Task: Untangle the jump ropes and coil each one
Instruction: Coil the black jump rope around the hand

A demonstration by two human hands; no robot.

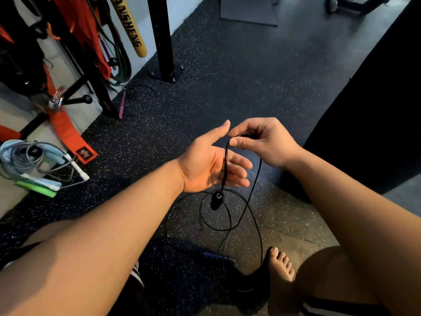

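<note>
Dark speckled rubber floor (227, 87). Directly below the fingers (237, 165), loops of thin black jump-rope cord (200, 212) lie on it. Further below are 1 dark blue ribbed handle (214, 256) and 1 bare foot (281, 267). Far left of the fingers lies 1 slim pink handle (122, 106).

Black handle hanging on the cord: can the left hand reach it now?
Probably yes: the left hand is open, holding nothing, and the black handle hangs just below it, nothing between.

left hand (209, 165) beside right hand (264, 142); rope loops (216, 229) on floor (227, 87) beneath; rope bundle (29, 160) far left
</note>
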